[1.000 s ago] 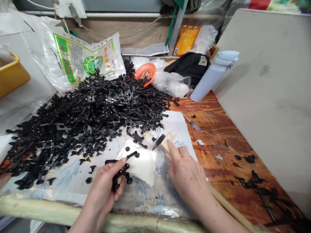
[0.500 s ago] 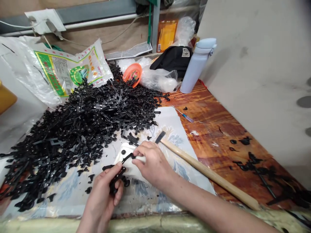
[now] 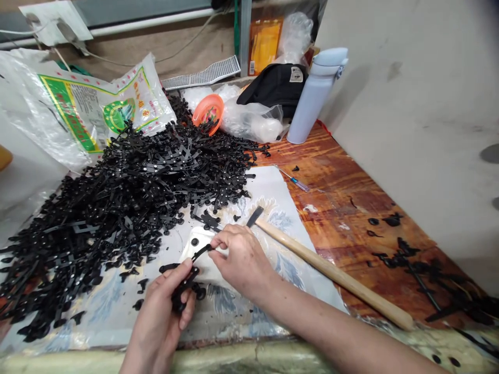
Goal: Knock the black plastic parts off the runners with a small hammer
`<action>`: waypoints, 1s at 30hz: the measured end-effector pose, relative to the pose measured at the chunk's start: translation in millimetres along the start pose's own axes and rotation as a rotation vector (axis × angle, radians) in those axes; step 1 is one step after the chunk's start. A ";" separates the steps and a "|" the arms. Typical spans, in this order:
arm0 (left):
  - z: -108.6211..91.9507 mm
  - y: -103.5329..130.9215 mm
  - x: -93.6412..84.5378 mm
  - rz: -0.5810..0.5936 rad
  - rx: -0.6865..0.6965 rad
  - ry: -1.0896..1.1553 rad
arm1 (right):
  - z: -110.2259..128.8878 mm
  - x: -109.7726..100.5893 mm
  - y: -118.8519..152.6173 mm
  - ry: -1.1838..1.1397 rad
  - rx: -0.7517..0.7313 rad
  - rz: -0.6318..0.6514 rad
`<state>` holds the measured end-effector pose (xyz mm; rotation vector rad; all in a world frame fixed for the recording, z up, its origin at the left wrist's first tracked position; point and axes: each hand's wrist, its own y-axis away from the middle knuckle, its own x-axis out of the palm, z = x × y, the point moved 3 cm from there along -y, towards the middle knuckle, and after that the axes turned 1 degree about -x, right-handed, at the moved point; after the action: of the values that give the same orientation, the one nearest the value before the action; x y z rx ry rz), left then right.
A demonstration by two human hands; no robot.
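My left hand (image 3: 167, 298) is closed around a bundle of black plastic linkage parts (image 3: 183, 285), with a thin curved black strip (image 3: 200, 253) sticking out past the thumb. The thumb and fingertips of my right hand (image 3: 239, 259) pinch the far end of that strip. Beneath both hands lies a white block (image 3: 191, 248) bearing a round black piece (image 3: 194, 242). A hammer (image 3: 296, 249) with a wooden handle rests just right of my right hand, its dark head close to the knuckles. What else the left fingers cover is hidden.
A large heap of black linkage parts (image 3: 156, 176) covers the left side, with an orange dish (image 3: 208, 113) at its back. A printed plastic sack (image 3: 105, 104) stands behind. Right of the heap are a small screwdriver (image 3: 298, 183), a pale blue bottle (image 3: 317, 96) and loose black pieces (image 3: 405, 259).
The view has shifted slightly, so most things appear a little further left and up. Both hands keep hold of the same black strip and parts.
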<state>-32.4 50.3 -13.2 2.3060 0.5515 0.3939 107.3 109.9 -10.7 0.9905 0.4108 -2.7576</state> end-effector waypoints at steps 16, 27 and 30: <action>5.8 0.1 -0.9 -0.060 0.050 0.003 | -26.3 -73.0 28.7 0.614 0.132 0.039; 5.0 -0.1 -2.9 -0.064 0.078 -0.115 | -16.7 -74.0 35.8 0.103 -0.031 0.182; 3.3 -1.1 -3.5 -0.073 0.106 -0.146 | 4.2 -68.0 38.2 0.076 -0.165 0.316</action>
<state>-34.3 47.4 -16.7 2.3846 0.5935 0.1633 166.6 77.7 28.7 1.0224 0.4426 -2.3716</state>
